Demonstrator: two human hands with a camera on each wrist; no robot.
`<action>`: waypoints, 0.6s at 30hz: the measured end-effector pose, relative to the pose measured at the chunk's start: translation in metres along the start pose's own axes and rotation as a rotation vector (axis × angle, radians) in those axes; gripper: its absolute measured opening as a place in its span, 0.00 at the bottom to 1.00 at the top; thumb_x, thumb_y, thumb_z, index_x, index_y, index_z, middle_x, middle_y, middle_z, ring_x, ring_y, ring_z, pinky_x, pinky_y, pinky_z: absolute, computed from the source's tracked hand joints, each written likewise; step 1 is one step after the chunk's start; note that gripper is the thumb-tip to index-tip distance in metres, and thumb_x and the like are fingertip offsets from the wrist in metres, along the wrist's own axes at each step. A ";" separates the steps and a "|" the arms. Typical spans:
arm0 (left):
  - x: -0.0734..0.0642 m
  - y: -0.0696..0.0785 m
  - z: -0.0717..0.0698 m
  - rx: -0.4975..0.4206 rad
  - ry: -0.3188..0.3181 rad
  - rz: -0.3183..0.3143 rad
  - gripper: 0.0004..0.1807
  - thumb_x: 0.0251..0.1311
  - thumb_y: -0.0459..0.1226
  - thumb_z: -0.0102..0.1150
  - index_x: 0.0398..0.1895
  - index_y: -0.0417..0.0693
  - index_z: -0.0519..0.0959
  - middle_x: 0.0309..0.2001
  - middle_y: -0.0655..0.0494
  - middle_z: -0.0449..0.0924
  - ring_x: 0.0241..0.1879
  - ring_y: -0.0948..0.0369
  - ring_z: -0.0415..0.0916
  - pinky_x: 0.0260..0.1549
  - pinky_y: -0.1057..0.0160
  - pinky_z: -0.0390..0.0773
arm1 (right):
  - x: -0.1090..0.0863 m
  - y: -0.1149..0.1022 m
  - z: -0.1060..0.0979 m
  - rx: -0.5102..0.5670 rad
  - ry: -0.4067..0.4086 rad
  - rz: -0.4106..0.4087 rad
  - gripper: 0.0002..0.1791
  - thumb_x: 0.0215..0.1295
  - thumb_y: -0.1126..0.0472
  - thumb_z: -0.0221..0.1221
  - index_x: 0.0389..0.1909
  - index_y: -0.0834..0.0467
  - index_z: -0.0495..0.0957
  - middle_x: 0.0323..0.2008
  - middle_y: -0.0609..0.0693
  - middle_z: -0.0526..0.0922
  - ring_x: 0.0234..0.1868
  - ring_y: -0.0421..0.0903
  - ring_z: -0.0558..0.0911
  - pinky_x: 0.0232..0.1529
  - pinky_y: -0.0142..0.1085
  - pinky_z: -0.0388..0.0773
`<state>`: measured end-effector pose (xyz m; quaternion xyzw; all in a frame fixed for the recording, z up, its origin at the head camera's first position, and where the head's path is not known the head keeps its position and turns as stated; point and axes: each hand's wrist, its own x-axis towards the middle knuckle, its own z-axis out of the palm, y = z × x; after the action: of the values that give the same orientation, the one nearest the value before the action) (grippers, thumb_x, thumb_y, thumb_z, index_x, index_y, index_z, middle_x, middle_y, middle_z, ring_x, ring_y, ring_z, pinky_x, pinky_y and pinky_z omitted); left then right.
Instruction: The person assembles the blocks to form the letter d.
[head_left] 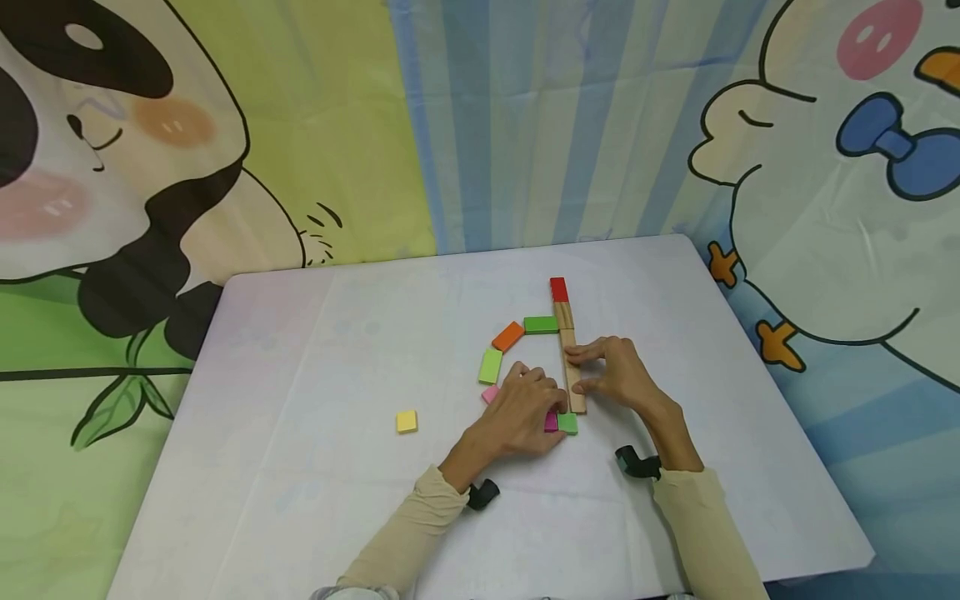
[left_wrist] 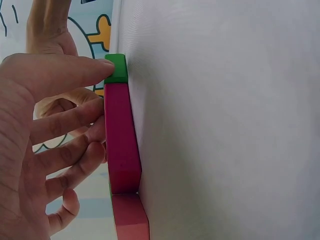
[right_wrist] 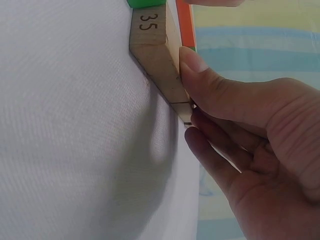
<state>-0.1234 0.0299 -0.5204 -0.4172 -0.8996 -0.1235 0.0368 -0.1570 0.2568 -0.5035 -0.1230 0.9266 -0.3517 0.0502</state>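
Small coloured blocks form a curve against a straight row of wooden blocks. My left hand bends over the lower curve. Its thumb touches a small green block, with the index finger on the other side of the block row; a magenta block and a pink block adjoin. My right hand rests thumb and fingertips along the wooden row, right of it. In the right wrist view, the thumb touches the upper edge of a wooden block marked 35. The left palm covers part of the curve.
A red block tops the wooden row. Bright green, orange and light green blocks continue the curve. One yellow block lies apart at left on the white table. A printed curtain stands behind.
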 end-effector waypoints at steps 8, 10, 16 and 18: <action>0.001 0.000 0.000 0.002 -0.022 -0.005 0.13 0.61 0.57 0.73 0.42 0.65 0.88 0.34 0.70 0.83 0.42 0.64 0.73 0.50 0.58 0.67 | -0.001 0.001 -0.001 0.000 -0.002 0.012 0.29 0.47 0.70 0.84 0.55 0.63 0.90 0.60 0.54 0.90 0.64 0.62 0.85 0.72 0.62 0.73; 0.001 0.000 0.000 0.002 -0.024 -0.007 0.13 0.62 0.57 0.73 0.42 0.65 0.88 0.34 0.70 0.82 0.42 0.64 0.73 0.50 0.58 0.67 | -0.001 0.001 -0.001 0.000 -0.004 0.016 0.29 0.47 0.70 0.84 0.55 0.62 0.90 0.61 0.54 0.90 0.64 0.62 0.85 0.72 0.62 0.73; 0.000 0.000 0.000 0.004 -0.031 -0.019 0.13 0.62 0.58 0.73 0.42 0.65 0.88 0.33 0.70 0.82 0.42 0.65 0.72 0.50 0.58 0.67 | -0.001 0.001 0.000 0.001 -0.013 0.021 0.29 0.48 0.70 0.84 0.55 0.62 0.90 0.61 0.53 0.89 0.64 0.61 0.85 0.73 0.62 0.72; 0.000 -0.001 -0.001 0.005 -0.034 -0.021 0.13 0.62 0.58 0.73 0.42 0.65 0.88 0.33 0.71 0.81 0.42 0.65 0.72 0.50 0.58 0.66 | -0.001 0.001 0.000 -0.001 -0.009 0.017 0.29 0.48 0.70 0.84 0.55 0.62 0.90 0.61 0.54 0.89 0.64 0.61 0.85 0.73 0.62 0.72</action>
<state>-0.1238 0.0292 -0.5199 -0.4095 -0.9048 -0.1147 0.0213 -0.1562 0.2575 -0.5039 -0.1166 0.9277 -0.3501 0.0575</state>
